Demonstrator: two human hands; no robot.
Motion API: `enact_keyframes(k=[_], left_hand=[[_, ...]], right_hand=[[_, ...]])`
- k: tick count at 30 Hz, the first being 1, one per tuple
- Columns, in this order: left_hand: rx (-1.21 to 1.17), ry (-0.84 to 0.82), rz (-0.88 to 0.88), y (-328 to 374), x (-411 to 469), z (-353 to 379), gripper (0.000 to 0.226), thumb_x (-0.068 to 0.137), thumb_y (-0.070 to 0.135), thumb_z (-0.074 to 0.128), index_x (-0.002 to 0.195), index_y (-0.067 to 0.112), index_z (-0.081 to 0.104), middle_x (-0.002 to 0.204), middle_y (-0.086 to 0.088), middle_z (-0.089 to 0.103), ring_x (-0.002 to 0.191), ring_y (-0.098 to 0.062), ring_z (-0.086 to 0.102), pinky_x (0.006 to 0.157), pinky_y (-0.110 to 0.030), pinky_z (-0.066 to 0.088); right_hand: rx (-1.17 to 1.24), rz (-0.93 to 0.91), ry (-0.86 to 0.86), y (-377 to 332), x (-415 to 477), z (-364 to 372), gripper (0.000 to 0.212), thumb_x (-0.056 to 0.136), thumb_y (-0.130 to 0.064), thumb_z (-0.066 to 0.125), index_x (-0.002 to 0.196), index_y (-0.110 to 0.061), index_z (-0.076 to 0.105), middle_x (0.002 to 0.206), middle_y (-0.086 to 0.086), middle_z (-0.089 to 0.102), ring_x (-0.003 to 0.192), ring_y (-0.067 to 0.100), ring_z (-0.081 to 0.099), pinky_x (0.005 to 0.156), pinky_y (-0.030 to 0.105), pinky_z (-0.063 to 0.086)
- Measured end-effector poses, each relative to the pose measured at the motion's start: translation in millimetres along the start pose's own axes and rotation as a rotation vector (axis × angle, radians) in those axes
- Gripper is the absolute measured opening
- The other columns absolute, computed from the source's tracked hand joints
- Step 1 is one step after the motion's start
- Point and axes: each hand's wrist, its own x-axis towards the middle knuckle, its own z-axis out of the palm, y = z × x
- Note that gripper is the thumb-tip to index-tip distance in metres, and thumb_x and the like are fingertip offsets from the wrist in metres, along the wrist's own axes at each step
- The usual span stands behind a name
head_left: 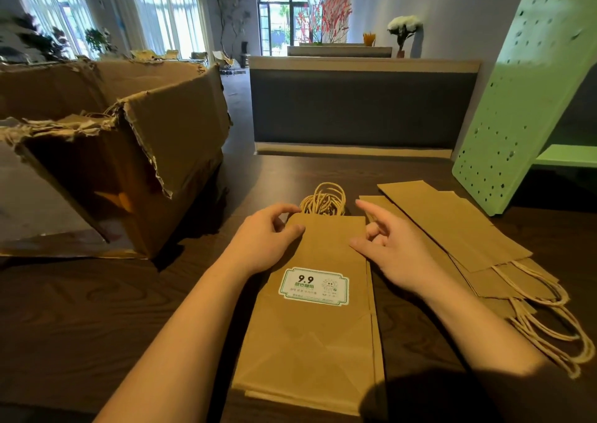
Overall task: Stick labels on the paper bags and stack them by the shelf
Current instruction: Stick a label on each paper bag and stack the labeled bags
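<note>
- A brown paper bag lies flat on the dark wooden table, right in front of the person, with its mouth towards 12 o'clock and its folded bottom towards 6 o'clock.
- A white label with a green border and "9.9" printed on it is stuck on the bag's upper face, near the middle.
- The bag's twine handles loop out past its mouth at 12 o'clock.
- More brown paper edges show under the bag at its 6 o'clock end, so it seems to lie on others.
- The left hand sits at the bag's 11 o'clock corner. Its forefinger curls over the top edge and its thumb presses on the face, pinching that corner in a narrow grip.
- The right hand is at the bag's 2 o'clock edge. The thumb tip rests on the paper, the forefinger points out straight in the air and the other fingers are curled. I cannot tell whether it actually grips the edge.
- A loose pile of flat bags lies at 3 o'clock of the labelled one, just beside it, with handles trailing towards 5 o'clock.
- The green perforated shelf stands at 2 o'clock, its foot near the pile's far end.
- A torn, open cardboard box stands at 10 o'clock.
</note>
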Motion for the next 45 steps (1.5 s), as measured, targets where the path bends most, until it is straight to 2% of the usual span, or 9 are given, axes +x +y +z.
enact_keyframes(k=[9,14,21,24,27,33,39,43,45], left_hand=[[0.116,0.143,0.019,1.5,-1.2,1.8,0.025,0.097,0.050,0.059,0.119,0.040,0.059,0.095,0.009,0.057,0.085,-0.005,0.056,0.071,-0.030,0.047],[-0.112,0.291,0.177,14.5,-8.3,1.1,0.010,0.098,0.037,0.062,0.097,0.032,0.070,0.086,0.005,0.067,0.079,-0.010,0.062,0.073,-0.038,0.055],[-0.040,-0.126,0.242,22.2,-16.3,9.7,0.010,0.097,0.033,0.065,0.095,0.033,0.075,0.085,0.013,0.073,0.080,-0.007,0.067,0.078,-0.036,0.058],[-0.041,-0.153,0.227,21.8,-15.2,10.8,0.011,0.098,0.033,0.064,0.095,0.038,0.074,0.088,0.021,0.072,0.086,0.001,0.067,0.080,-0.028,0.057],[-0.031,-0.143,0.223,21.6,-14.6,12.0,0.012,0.098,0.034,0.064,0.095,0.038,0.074,0.087,0.023,0.072,0.086,0.002,0.067,0.079,-0.025,0.056],[-0.040,-0.137,0.209,21.7,-14.3,11.2,0.012,0.099,0.035,0.062,0.097,0.039,0.073,0.090,0.019,0.072,0.087,0.001,0.067,0.081,-0.029,0.057],[-0.172,0.038,0.249,22.1,-13.0,8.5,0.017,0.101,0.031,0.059,0.097,0.034,0.075,0.075,0.006,0.070,0.066,-0.011,0.062,0.063,-0.032,0.051],[-1.033,-0.061,-0.100,41.4,-14.0,-3.8,0.051,0.109,0.035,0.037,0.096,0.001,0.074,0.072,-0.013,0.067,0.053,-0.017,0.059,0.047,-0.022,0.045],[-1.355,-0.218,-0.305,36.5,-11.9,-13.7,0.070,0.105,0.053,0.034,0.088,0.000,0.078,0.082,-0.019,0.070,0.062,-0.023,0.065,0.059,-0.029,0.051]], right_hand=[[-0.407,0.025,0.308,8.0,5.3,-25.1,0.034,0.095,-0.042,0.058,0.126,-0.031,0.060,0.100,-0.010,0.059,0.097,0.012,0.058,0.086,0.039,0.054],[-0.827,0.552,0.156,31.5,11.0,-54.4,0.054,0.096,-0.045,0.050,0.147,-0.030,0.040,0.148,0.007,0.043,0.138,0.032,0.034,0.113,0.056,0.028],[-0.992,0.623,0.010,25.2,17.7,-49.8,0.062,0.096,-0.012,0.045,0.153,-0.021,0.022,0.128,0.015,0.058,0.113,0.034,0.058,0.089,0.047,0.052],[-1.119,0.563,0.043,18.5,15.8,-46.4,0.047,0.096,-0.008,0.048,0.143,-0.014,0.043,0.113,0.008,0.065,0.099,0.028,0.063,0.077,0.039,0.052],[-0.965,0.551,0.172,21.1,11.2,-50.8,0.021,0.098,-0.010,0.051,0.116,-0.013,0.061,0.094,0.006,0.060,0.085,0.026,0.058,0.070,0.036,0.050],[-0.446,0.080,0.618,21.5,8.8,-54.9,0.031,0.106,-0.020,0.040,0.134,-0.021,0.055,0.096,0.001,0.064,0.084,0.016,0.060,0.065,0.033,0.053],[0.046,-0.273,0.575,-0.5,-0.2,-42.5,0.026,0.107,-0.021,0.040,0.126,-0.021,0.057,0.111,-0.010,0.065,0.103,0.002,0.061,0.078,0.021,0.053],[0.047,-0.349,0.453,-9.0,-2.2,-32.8,0.036,0.102,-0.007,0.050,0.109,-0.040,0.063,0.112,-0.010,0.066,0.110,0.006,0.059,0.092,0.023,0.049],[0.021,-0.396,0.408,-6.3,-1.7,-29.6,0.037,0.097,-0.004,0.050,0.103,-0.037,0.067,0.121,-0.010,0.064,0.123,0.008,0.053,0.105,0.029,0.043]])
